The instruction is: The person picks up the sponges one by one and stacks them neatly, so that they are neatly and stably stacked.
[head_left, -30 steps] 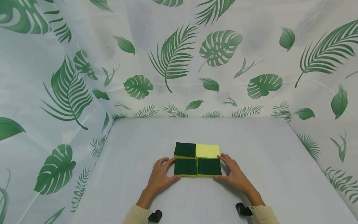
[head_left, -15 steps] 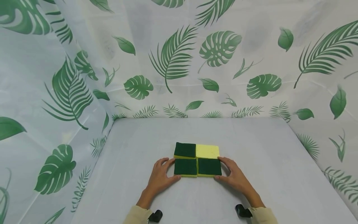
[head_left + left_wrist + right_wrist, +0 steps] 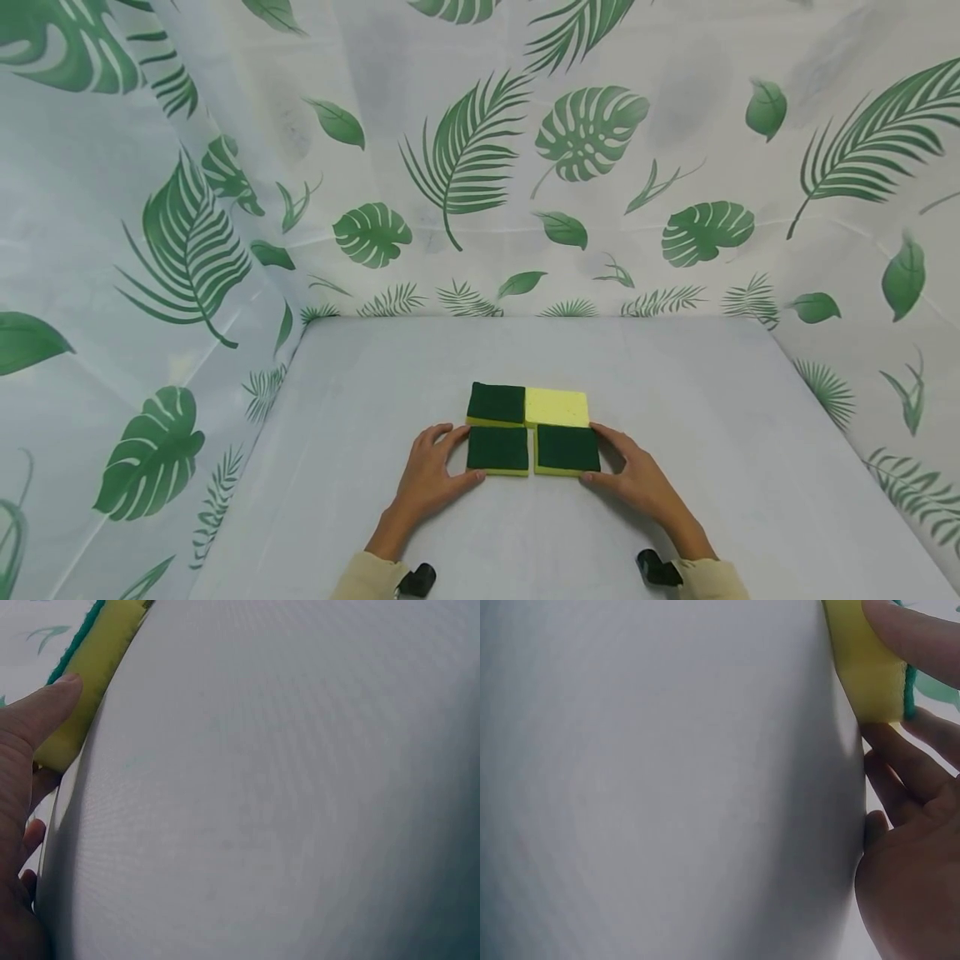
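Two rows of sponges lie on the white table. In the front row, my left hand (image 3: 431, 471) pinches the front-left sponge (image 3: 497, 448), dark green side up, thumb on its near edge and fingers at its far left corner. My right hand (image 3: 633, 473) grips the front-right sponge (image 3: 567, 448) the same way from the right. A narrow gap parts these two sponges. Behind them sit a green-topped sponge (image 3: 497, 402) and a yellow-topped sponge (image 3: 557, 407), side by side. Each wrist view shows the thumb against a sponge's yellow side (image 3: 90, 682).
The white tabletop (image 3: 360, 375) spreads around the sponges. A leaf-printed curtain (image 3: 480, 167) rises behind the table and along both sides. Black wrist devices (image 3: 417, 579) stick out beside both sleeves.
My right hand has moved slightly right with the front-right sponge, and a gap has opened between the two front sponges. The left hand and the other sponges stay put.
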The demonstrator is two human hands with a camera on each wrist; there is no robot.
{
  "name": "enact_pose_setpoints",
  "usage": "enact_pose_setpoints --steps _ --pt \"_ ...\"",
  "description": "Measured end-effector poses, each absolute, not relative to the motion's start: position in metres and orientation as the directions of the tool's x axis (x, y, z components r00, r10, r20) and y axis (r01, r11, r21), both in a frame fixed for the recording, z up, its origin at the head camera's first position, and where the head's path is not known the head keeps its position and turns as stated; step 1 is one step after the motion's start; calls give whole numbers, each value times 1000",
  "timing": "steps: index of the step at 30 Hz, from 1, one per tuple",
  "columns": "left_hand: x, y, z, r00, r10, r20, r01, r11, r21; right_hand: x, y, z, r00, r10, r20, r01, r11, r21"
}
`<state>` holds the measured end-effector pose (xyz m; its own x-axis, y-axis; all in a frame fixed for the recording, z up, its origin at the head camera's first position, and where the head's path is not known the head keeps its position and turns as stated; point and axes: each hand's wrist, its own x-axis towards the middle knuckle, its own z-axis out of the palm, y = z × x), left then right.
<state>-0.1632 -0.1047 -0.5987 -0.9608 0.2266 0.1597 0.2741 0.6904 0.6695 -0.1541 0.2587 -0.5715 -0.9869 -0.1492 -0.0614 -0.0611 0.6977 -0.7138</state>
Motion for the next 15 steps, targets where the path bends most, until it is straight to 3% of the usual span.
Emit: enact_pose_setpoints --steps 7,15 --pt "-164 -104 -598 -961 228 156 272 689 672 -153 262 -567 -984 -146 -106 -29 706 -707" --pt "-163 -104 -597 -964 227 140 261 691 674 -154 268 -563 -986 -148 -70 -53 690 -722"
